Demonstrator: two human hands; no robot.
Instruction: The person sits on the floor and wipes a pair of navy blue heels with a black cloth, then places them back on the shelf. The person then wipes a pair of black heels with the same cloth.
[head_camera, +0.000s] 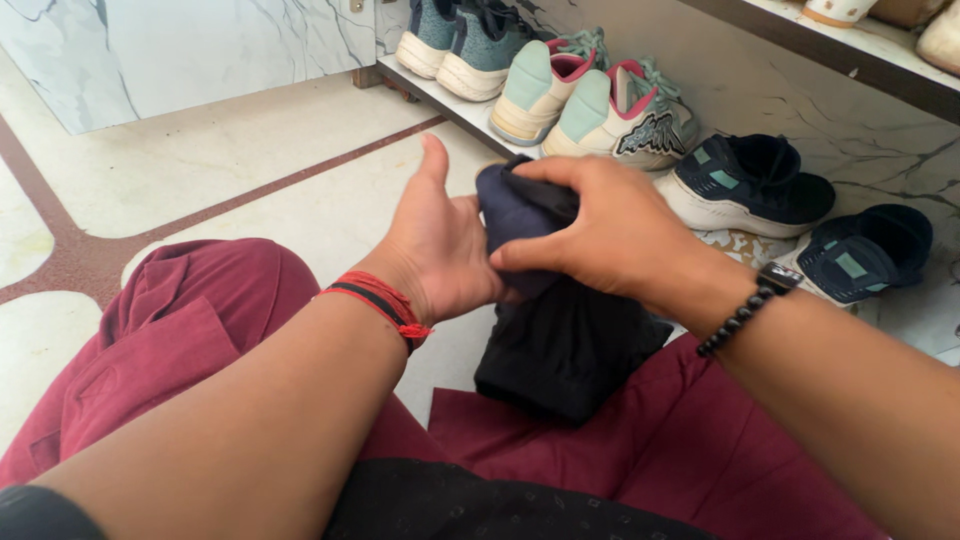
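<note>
head view | left hand (440, 245) cupped, thumb up, gripping the dark cloth (560, 330) from the left | right hand (610, 235) closed over the cloth's bunched top, fingers pinching it | cloth hangs onto maroon trousers (190, 320), sneakers (600, 105) lined up just beyond

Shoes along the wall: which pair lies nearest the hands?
The mint-and-pink sneakers on the low ledge, just beyond the right hand. The teal pair sits further left along the ledge; the dark navy shoes lie off to the right.
</note>
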